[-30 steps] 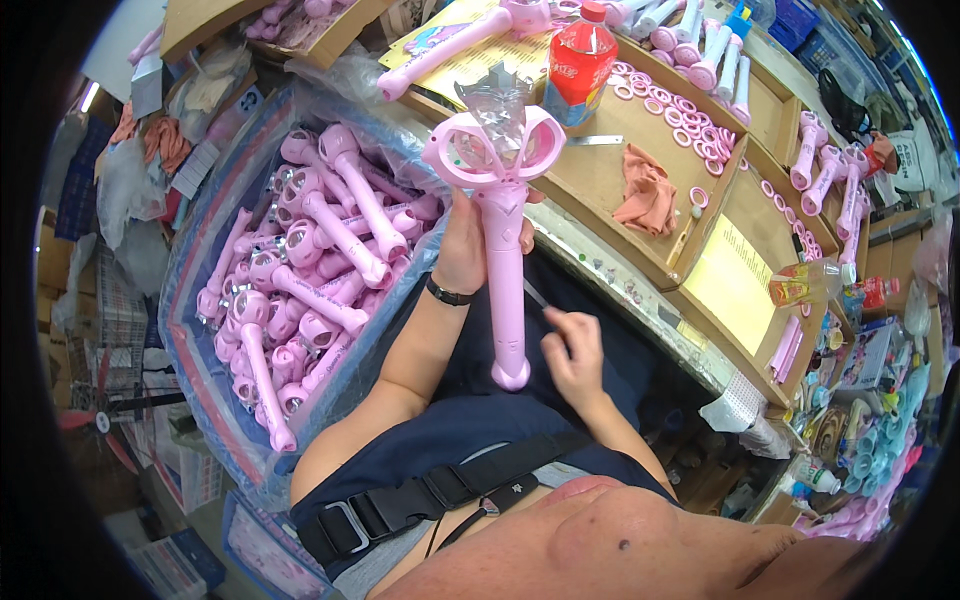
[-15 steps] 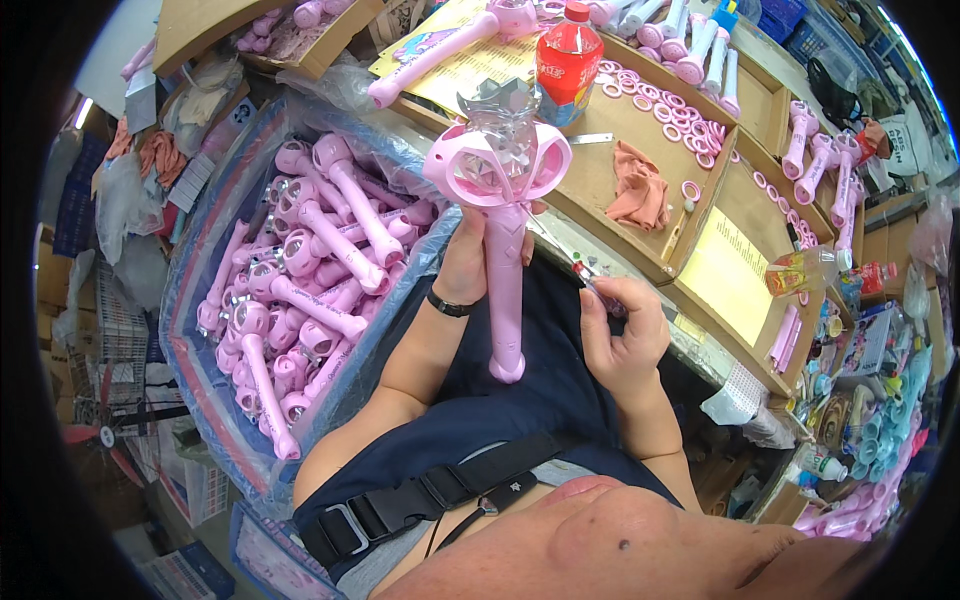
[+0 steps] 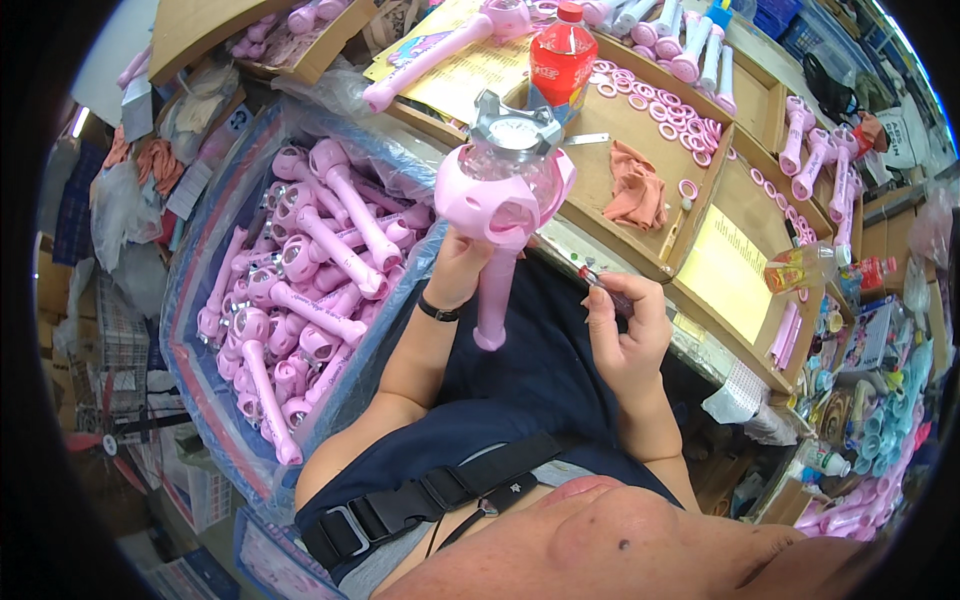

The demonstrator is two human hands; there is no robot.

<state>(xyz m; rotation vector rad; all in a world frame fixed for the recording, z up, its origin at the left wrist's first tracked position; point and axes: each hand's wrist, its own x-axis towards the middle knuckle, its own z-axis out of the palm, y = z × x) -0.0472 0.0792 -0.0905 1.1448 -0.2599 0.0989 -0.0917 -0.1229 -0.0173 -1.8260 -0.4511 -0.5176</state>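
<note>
My left hand (image 3: 458, 272) is closed round the upper handle of a pink light stick (image 3: 494, 290). The stick's head is a clear dome in a pink openwork frame, topped by a silver crown, and it tilts so the crown's top shows. My right hand (image 3: 637, 328) grips a slim screwdriver (image 3: 590, 276), its thin shaft pointing toward the neck of the stick; its tip is hidden behind the stick. To the left of my arm, a blue plastic-lined bin (image 3: 200, 270) holds many similar pink light sticks (image 3: 315, 230).
On the bench, cardboard trays (image 3: 590, 195) hold pink rings (image 3: 690, 125), a folded orange cloth (image 3: 637, 185) and a yellow sheet (image 3: 725, 280). A red-capped bottle (image 3: 562, 60) stands behind the stick. More light sticks (image 3: 818, 160) lie at the far right.
The light stick's head has tipped toward me and slightly right, its lower end rising away. My right hand has shifted slightly right with the screwdriver.
</note>
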